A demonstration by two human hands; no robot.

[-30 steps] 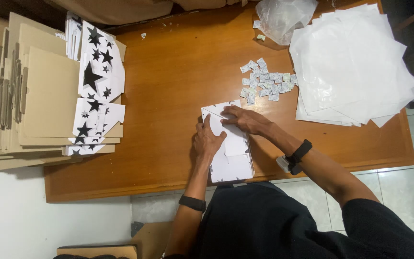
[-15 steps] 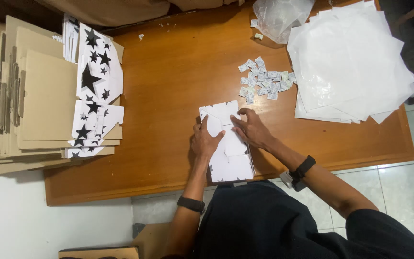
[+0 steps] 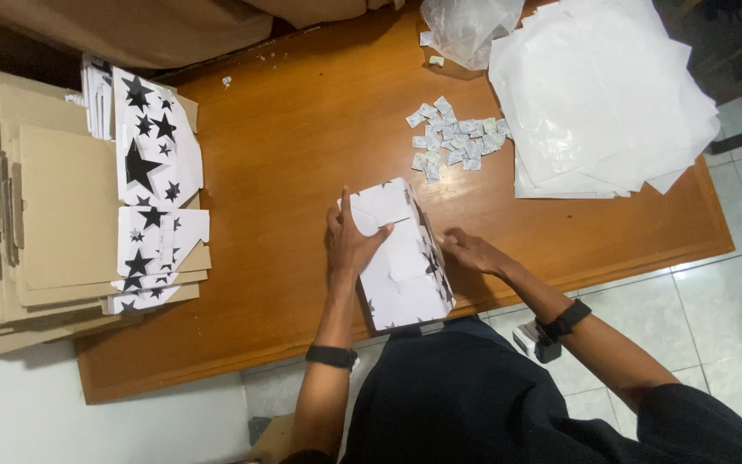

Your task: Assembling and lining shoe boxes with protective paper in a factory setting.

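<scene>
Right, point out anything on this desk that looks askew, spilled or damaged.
Nothing looks damaged. The small packets lie scattered loose on the wooden table instead of stacked, and the white sheets are fanned unevenly, some past the table's edge. The left hand presses the white box; the right hand is beside it.

The surface (image 3: 285,155) is glossy varnished wood; the box (image 3: 401,258) is matt white card, beside thin translucent paper sheets (image 3: 603,94) and rough brown cardboard (image 3: 53,215).

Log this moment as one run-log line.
left hand: pressing on white box | right hand: at box's right side | surface: wooden table
</scene>
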